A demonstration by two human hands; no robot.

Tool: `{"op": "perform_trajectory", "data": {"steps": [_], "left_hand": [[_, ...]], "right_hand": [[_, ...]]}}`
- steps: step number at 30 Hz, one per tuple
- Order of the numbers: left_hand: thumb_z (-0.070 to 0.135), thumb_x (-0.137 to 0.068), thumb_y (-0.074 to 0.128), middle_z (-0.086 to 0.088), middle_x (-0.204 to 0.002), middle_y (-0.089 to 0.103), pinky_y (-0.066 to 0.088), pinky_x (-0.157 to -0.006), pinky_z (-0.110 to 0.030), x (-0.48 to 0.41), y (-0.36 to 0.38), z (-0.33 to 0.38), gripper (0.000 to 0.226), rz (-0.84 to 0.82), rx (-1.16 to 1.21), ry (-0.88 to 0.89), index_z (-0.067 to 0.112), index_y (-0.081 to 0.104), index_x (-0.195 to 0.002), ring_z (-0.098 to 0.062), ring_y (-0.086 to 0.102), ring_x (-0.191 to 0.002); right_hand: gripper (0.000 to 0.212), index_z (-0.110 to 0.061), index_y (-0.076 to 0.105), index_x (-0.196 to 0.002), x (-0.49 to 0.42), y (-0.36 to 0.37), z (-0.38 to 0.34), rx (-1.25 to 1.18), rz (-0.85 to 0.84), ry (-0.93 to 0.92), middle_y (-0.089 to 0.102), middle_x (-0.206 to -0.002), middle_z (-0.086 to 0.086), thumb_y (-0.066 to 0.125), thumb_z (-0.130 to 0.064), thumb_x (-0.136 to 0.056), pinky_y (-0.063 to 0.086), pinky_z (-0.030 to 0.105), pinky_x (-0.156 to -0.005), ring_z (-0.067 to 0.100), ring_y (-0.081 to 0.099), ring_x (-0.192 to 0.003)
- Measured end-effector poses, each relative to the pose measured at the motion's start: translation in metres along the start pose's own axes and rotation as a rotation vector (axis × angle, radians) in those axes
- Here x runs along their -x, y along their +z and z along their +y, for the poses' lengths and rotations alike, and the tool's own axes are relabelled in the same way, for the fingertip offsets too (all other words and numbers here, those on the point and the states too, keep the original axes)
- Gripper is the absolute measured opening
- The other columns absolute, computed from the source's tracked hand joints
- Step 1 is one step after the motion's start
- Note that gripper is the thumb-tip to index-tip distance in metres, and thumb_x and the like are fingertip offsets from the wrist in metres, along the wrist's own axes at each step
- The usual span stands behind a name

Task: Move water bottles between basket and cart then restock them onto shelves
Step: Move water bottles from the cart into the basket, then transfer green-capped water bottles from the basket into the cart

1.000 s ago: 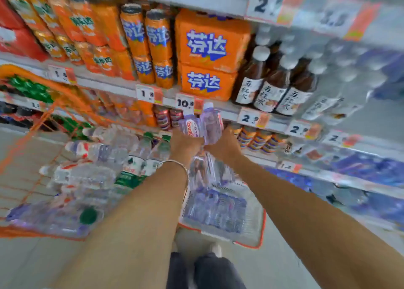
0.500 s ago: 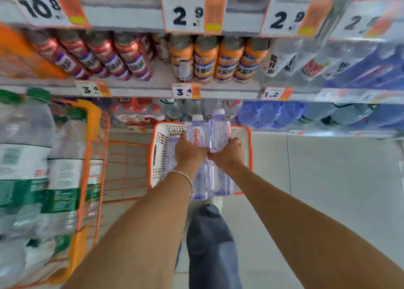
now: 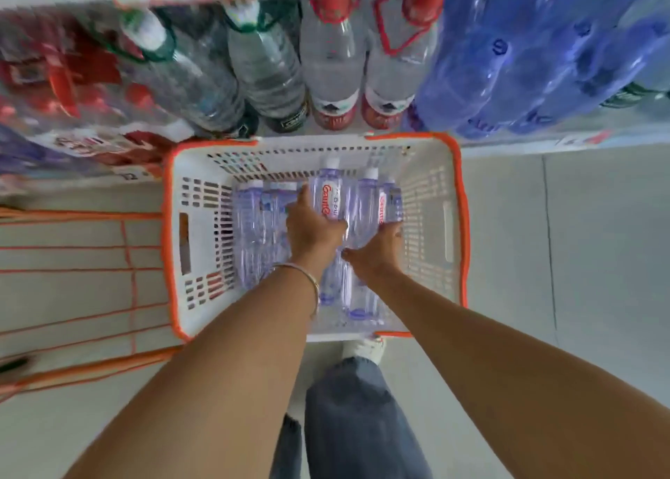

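- Your left hand [image 3: 313, 230] curled round the left one of two bottles [image 3: 331, 197], thumb along its label. Your right hand [image 3: 377, 254] wrapped the base of the right one.
- Half a second before, you held the pair up over the basket's far edge. Now they sat lower, inside the basket [image 3: 461, 206], near its middle, over the other bottles [image 3: 253, 225] lying there.
- Both held bottles ran from near edge to far edge, white caps pointing at the far edge.
- The left label's red lettering began "Gan"; the rest was too blurred to read.
- The orange cart [image 3: 72, 247] stood just beside the basket's left edge.
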State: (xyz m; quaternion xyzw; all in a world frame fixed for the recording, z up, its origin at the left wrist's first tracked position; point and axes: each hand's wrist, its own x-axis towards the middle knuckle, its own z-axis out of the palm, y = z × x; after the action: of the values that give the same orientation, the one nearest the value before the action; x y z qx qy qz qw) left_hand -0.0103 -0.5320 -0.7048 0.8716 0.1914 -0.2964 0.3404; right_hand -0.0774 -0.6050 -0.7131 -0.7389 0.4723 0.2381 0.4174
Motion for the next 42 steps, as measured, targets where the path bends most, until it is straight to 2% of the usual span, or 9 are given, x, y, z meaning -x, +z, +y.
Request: {"op": "perform_trajectory", "data": {"steps": [3, 7, 10, 15, 19, 22, 28, 35, 42], "left_hand": [[0.015, -0.069, 0.078, -0.009, -0.126, 0.060, 0.052, -0.093, -0.036, -0.032, 0.023, -0.024, 0.089, 0.026, -0.006, -0.022, 0.023, 0.035, -0.147, -0.026, 0.062, -0.109], [0.013, -0.077, 0.078, -0.008, -0.148, 0.042, 0.044, -0.102, -0.034, -0.061, 0.045, -0.055, 0.096, 0.036, -0.014, -0.080, 0.020, 0.020, -0.154, -0.026, 0.049, -0.130], [0.014, -0.077, 0.079, -0.012, -0.146, 0.041, 0.047, -0.101, -0.038, -0.073, 0.062, -0.069, 0.092, 0.082, -0.083, -0.069, 0.017, 0.025, -0.151, -0.031, 0.049, -0.129], [0.021, -0.085, 0.073, -0.018, -0.149, 0.024, 0.045, -0.098, -0.041, -0.064, 0.084, -0.068, 0.085, 0.143, -0.376, -0.013, 0.010, 0.021, -0.151, -0.035, 0.027, -0.135], [0.031, -0.090, 0.067, -0.018, -0.150, 0.026, 0.048, -0.094, -0.044, -0.059, 0.076, -0.070, 0.091, 0.056, -0.518, 0.026, 0.010, 0.006, -0.154, -0.035, 0.032, -0.134], [0.038, -0.095, 0.056, -0.018, -0.150, 0.025, 0.042, -0.102, -0.048, -0.045, 0.055, -0.067, 0.084, -0.072, -0.457, 0.012, 0.015, 0.002, -0.155, -0.035, 0.031, -0.137], [0.043, -0.101, 0.041, -0.018, -0.157, 0.015, 0.032, -0.109, -0.048, 0.025, -0.020, -0.029, 0.074, -0.134, -0.497, -0.002, 0.015, 0.001, -0.155, -0.035, 0.021, -0.143], [0.048, -0.101, 0.033, -0.017, -0.161, -0.005, 0.001, -0.120, -0.050, 0.147, -0.141, 0.043, 0.072, -0.020, -0.708, 0.153, 0.014, -0.001, -0.155, -0.032, -0.007, -0.148], [0.051, -0.100, 0.033, -0.012, -0.161, -0.013, -0.001, -0.119, -0.049, 0.267, -0.257, 0.109, 0.073, 0.087, -0.533, 0.191, 0.019, -0.004, -0.155, -0.030, -0.011, -0.148]], "right_hand": [[0.099, -0.003, 0.016, -0.146, -0.031, 0.028, 0.016, 0.030, -0.038, 0.002, 0.036, -0.144, 0.013, 0.081, -0.023, -0.074, 0.050, 0.043, -0.097, 0.032, 0.050, -0.124], [0.082, -0.005, 0.025, -0.137, -0.060, 0.059, 0.032, 0.103, -0.073, -0.028, 0.038, -0.139, 0.013, 0.079, -0.022, -0.079, 0.051, 0.036, -0.089, 0.032, 0.054, -0.117], [0.070, -0.006, 0.032, -0.130, -0.074, 0.075, 0.041, 0.161, -0.041, -0.043, 0.041, -0.135, 0.013, 0.079, -0.020, -0.080, 0.049, 0.037, -0.089, 0.031, 0.054, -0.117], [0.077, -0.006, 0.028, -0.137, -0.081, 0.076, 0.055, 0.236, -0.022, -0.118, 0.036, -0.139, 0.013, 0.072, -0.042, -0.083, 0.048, 0.043, -0.090, 0.032, 0.052, -0.118], [0.095, -0.005, 0.022, -0.143, -0.072, 0.070, 0.063, 0.294, -0.105, -0.167, 0.036, -0.140, 0.013, 0.076, -0.045, -0.075, 0.045, 0.046, -0.101, 0.032, 0.043, -0.126], [0.094, -0.010, 0.021, -0.145, -0.061, 0.055, 0.049, 0.337, -0.129, -0.190, 0.034, -0.142, 0.010, 0.077, -0.040, -0.077, 0.041, 0.042, -0.105, 0.029, 0.035, -0.132], [0.076, -0.015, 0.024, -0.148, 0.017, 0.005, -0.013, 0.369, 0.010, -0.373, 0.027, -0.150, 0.007, 0.065, -0.036, -0.088, 0.041, 0.042, -0.103, 0.028, 0.031, -0.136], [0.074, -0.016, 0.024, -0.150, 0.154, -0.080, -0.070, 0.397, 0.085, -0.497, 0.023, -0.156, 0.009, 0.059, -0.040, -0.090, 0.035, 0.047, -0.110, 0.029, 0.025, -0.142], [0.075, -0.023, 0.016, -0.155, 0.295, -0.175, -0.149, 0.503, 0.163, -0.708, 0.012, -0.162, 0.009, 0.053, -0.045, -0.094, 0.020, 0.044, -0.117, 0.028, 0.015, -0.148]]}}
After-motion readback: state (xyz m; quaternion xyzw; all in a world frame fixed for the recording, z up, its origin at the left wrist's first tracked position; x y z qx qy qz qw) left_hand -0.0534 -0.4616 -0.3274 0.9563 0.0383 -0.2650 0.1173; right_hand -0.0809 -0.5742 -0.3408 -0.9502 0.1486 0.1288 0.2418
